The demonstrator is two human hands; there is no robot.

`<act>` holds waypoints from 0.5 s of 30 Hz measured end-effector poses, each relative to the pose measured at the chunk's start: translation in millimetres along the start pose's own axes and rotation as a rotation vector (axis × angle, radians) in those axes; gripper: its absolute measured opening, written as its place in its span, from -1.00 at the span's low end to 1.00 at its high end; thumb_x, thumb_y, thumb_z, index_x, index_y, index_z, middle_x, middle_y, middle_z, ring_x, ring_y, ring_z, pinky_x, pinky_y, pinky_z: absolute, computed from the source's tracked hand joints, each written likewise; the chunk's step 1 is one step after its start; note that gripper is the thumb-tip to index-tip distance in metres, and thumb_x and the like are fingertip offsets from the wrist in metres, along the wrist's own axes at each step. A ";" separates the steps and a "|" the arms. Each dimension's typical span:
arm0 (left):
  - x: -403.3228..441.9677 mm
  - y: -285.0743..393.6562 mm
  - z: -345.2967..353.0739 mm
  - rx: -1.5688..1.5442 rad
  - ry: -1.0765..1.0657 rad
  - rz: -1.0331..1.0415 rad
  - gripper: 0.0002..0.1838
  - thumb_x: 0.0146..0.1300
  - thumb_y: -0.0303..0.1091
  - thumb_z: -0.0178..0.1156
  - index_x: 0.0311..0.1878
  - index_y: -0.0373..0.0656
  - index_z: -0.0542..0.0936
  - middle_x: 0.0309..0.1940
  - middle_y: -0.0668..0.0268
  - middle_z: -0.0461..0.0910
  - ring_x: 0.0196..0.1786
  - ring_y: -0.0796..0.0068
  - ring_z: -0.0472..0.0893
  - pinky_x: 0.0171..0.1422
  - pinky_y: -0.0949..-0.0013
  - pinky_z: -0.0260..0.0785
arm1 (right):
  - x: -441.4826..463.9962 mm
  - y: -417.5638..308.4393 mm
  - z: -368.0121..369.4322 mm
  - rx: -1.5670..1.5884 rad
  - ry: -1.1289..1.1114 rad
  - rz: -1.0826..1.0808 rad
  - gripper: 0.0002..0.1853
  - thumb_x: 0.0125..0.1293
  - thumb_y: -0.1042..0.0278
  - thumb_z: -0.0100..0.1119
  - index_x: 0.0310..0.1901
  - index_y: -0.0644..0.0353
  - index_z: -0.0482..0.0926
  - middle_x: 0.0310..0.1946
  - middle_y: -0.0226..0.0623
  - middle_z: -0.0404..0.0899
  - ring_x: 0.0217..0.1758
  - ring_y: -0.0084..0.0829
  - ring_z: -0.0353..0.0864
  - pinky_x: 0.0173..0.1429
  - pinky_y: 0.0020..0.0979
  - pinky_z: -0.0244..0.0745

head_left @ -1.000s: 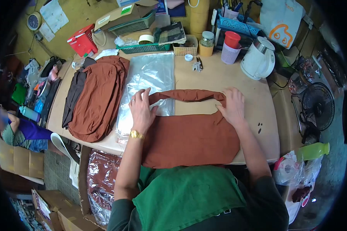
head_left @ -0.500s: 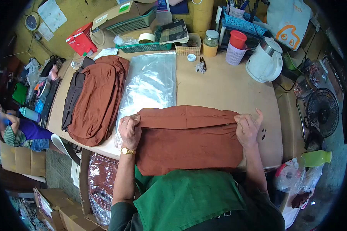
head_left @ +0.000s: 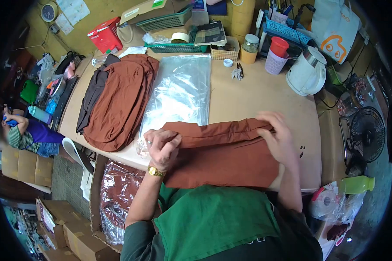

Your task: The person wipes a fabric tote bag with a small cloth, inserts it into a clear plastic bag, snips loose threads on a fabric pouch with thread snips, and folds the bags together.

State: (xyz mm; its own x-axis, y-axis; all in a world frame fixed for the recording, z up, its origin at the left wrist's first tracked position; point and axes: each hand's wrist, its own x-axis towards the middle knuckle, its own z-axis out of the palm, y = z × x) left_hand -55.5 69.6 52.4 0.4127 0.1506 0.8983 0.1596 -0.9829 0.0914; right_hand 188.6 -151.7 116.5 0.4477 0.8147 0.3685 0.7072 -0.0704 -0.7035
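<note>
A rust-brown fabric bag (head_left: 222, 163) lies across the table's front edge against the green apron, its far edge folded over in a long band. My left hand (head_left: 163, 148), with a gold watch on the wrist, has its fingers closed on the left end of that band. At the other end, my right hand (head_left: 278, 135) grips the band between thumb and fingers; the fingertips are partly hidden. Left of the bag lies a pile of clear plastic bags (head_left: 183, 87). Beyond it are stacked rust-brown bags (head_left: 119, 102) with dark grey parts.
A white kettle (head_left: 305, 71), a lilac basket (head_left: 275, 63) and small snips (head_left: 240, 69) stand or lie toward the back right. Green baskets (head_left: 174, 48) line the back. On the floor at left, a carton holds plastic-wrapped brown goods (head_left: 119, 200). A person (head_left: 32, 132) is at far left.
The band along the bag's far edge is rolled narrower. My left hand has moved right and turned inward; my right hand has risen and now curls over the band's right end.
</note>
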 end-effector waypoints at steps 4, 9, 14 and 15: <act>2.8 9.0 -2.6 -0.032 -0.017 0.060 -0.78 -0.12 -0.50 0.40 -0.38 0.06 0.66 -0.31 0.48 0.61 -0.21 0.47 0.54 -0.01 0.26 0.24 | 49.1 -16.6 75.0 -0.129 -0.086 -0.323 -0.69 0.26 0.25 0.31 -0.03 0.20 0.59 -0.10 -0.13 0.57 -0.01 -0.26 0.51 0.14 -0.29 0.37; 3.5 2.1 -17.5 0.016 -0.018 0.083 -0.77 -0.12 -0.49 0.37 -0.35 0.08 0.67 -0.27 0.51 0.59 -0.23 0.48 0.52 0.02 0.26 0.24 | 83.2 -11.9 93.2 0.232 -0.690 -0.142 -0.57 0.40 0.17 0.24 -0.54 0.32 0.46 -0.71 -0.47 0.19 -0.57 -0.67 0.13 -0.50 -0.38 0.14; 12.2 30.5 -22.7 0.048 0.056 -0.252 -0.76 -0.07 -0.36 0.52 -0.34 -0.04 0.64 -0.35 0.41 0.58 -0.26 0.36 0.54 0.00 0.24 0.34 | 88.9 -1.9 87.1 0.220 -0.407 -0.006 -0.57 0.39 0.27 0.23 -0.57 0.35 0.39 -0.73 -0.44 0.11 -0.58 -0.68 0.09 -0.52 -0.37 0.14; 10.1 38.3 -29.4 -0.162 -0.153 -0.343 -0.65 -0.07 -0.25 0.59 -0.27 -0.09 0.63 -0.37 0.34 0.57 -0.25 0.31 0.55 -0.05 0.25 0.40 | 90.2 -5.4 86.8 0.155 -0.320 -0.042 -0.57 0.38 0.27 0.24 -0.57 0.36 0.40 -0.74 -0.33 0.12 -0.60 -0.64 0.10 -0.52 -0.35 0.15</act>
State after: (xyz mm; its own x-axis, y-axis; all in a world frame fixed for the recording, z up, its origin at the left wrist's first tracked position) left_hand -71.6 30.3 77.6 0.4907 0.4742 0.7310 0.1731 -0.8753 0.4515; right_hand 177.7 -27.9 100.8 0.2082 0.9558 0.2076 0.6191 0.0355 -0.7845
